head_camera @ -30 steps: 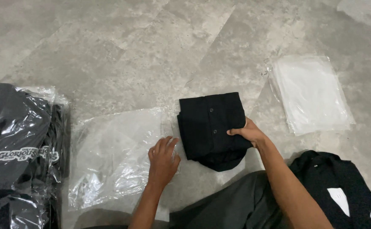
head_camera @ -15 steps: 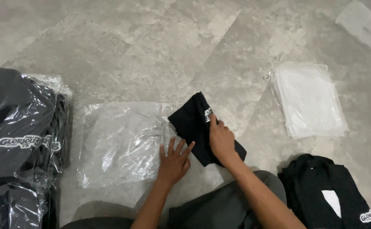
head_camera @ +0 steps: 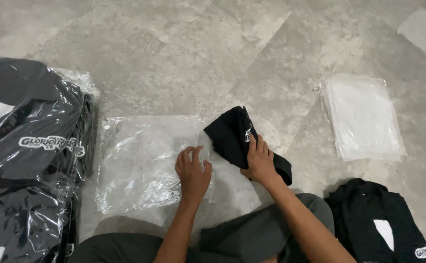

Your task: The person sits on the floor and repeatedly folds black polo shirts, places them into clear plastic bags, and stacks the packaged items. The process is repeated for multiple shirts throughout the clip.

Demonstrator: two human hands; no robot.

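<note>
While the person sits on the grey stone floor (head_camera: 184, 53), the right hand (head_camera: 259, 163) clamps down on a folded black shirt (head_camera: 235, 139), fingers (head_camera: 253, 146) closed over its near edge, with the bundle tilted up at the mouth of a clear plastic bag (head_camera: 145, 160) that lies flat just in front of the knees. The left hand (head_camera: 192, 170) rests on that bag's right edge, fingers spread and curled a little into the film; whether it pinches a layer or only presses on it, I cannot tell. The shirt looks soft and light, likely to slump or unfold unless gripped across the whole fold, so the thick folded edge seems the sensible place to hold it. The bag looks thin, slippery and crinkly, and its open lip is probably the best spot to catch. Off to the left sits a stack of bagged black shirts (head_camera: 28, 146), glossy under their wrapping. To the right, well apart, lies a pile of empty clear bags (head_camera: 364, 117), and near the right knee sits a heap of loose black shirts (head_camera: 378, 224).
</note>
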